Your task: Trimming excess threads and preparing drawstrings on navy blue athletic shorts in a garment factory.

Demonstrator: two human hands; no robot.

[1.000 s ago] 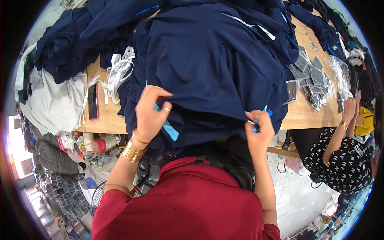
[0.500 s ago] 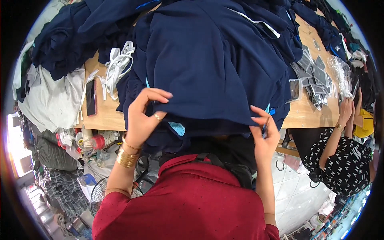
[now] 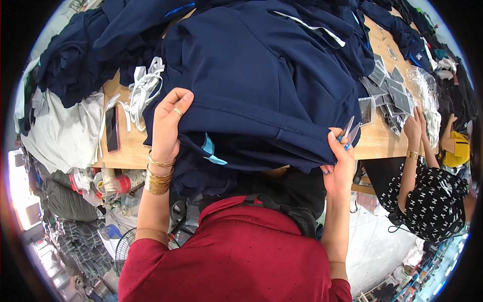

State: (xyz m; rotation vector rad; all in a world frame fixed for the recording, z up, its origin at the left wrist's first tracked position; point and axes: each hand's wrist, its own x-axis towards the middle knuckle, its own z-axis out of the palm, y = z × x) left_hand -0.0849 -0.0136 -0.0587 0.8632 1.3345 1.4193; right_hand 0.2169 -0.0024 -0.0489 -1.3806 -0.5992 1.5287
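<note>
A large navy blue garment [image 3: 261, 75] with a light blue tag lies spread over the wooden table [image 3: 128, 151] and hangs off its near edge. My left hand [image 3: 168, 123], with a ring and gold bangles on the wrist, grips the garment's folded hem at the left. My right hand [image 3: 339, 156] pinches the hem at the right and also holds small thread snips [image 3: 349, 130] with blue handles, blades pointing up.
More navy garments are piled at the back and left. White cords [image 3: 143, 90] and a dark phone [image 3: 111, 128] lie on the table's left. Flat packets [image 3: 390, 88] lie at the right, where another person's hands [image 3: 415, 128] work. Clutter and a fan [image 3: 126, 254] stand below the table.
Both my hands have lifted the garment's hem higher and folded it back over the pile. The snips now stick up from my right hand.
</note>
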